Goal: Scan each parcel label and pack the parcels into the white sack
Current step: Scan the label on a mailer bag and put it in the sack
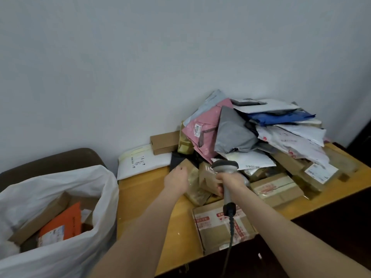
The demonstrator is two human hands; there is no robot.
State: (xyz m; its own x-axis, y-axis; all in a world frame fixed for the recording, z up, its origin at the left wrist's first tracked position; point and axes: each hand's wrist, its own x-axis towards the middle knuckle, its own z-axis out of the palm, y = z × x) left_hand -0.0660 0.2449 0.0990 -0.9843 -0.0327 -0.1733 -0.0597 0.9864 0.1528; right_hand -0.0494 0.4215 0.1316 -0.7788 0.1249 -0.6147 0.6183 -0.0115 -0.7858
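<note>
On my far left the sack (104, 207) stands open beside the counter (140, 189), its mouth gaping toward me. An orange parcel (62, 223) and brown boxes lie inside it. At the counter's far left edge a white mailer (140, 159) lies flat against the wall.

My left arm stretches forward from the near edge, angled slightly right. The left hand (176, 180) is palm down on a taped brown parcel (195, 183) at the left foot of the pile (261, 137). Its fingers (179, 169) are bent over the parcel's top far corner and grip it.

Just right of that, my right arm comes in from the near right, pointing toward the far left. The right hand (230, 181) is wrapped round the handle of the scanner (225, 167). The scanner's head is up and faces away from me toward the pile, just beside the parcel. Its cable (230, 233) drops toward me over a taped box (212, 227) at the near edge.

The pile of bags and boxes fills the right half of the counter against the wall, with a pink bag (204, 129) on its left slope.
</note>
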